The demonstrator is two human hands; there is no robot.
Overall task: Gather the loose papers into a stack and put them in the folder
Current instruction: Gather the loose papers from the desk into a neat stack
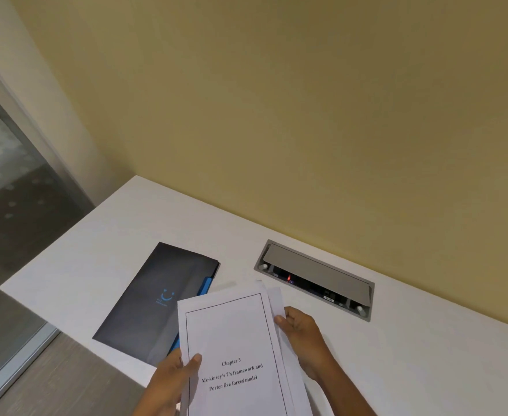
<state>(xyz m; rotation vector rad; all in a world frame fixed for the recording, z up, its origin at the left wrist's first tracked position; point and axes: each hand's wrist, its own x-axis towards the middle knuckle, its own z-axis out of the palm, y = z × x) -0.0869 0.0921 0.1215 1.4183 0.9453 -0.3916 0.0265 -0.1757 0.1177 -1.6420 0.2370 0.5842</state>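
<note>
I hold a stack of white papers [231,331] above the near part of the white desk [126,223]. Its top sheet has a black border and the printed words "Chapter 3". My left hand [171,376] grips the stack's left edge, thumb on the top sheet. My right hand [300,334] holds the right edge, where a few sheets stick out unevenly. A dark grey folder [153,298] with a blue smile mark and a blue inner edge lies closed on the desk to the left of the papers; the stack hides its near right corner.
A grey cable box [315,277] with a half-open lid is sunk into the desk behind the papers, near the yellow wall [276,100]. The desk's left edge drops to the floor beside a glass partition [3,190].
</note>
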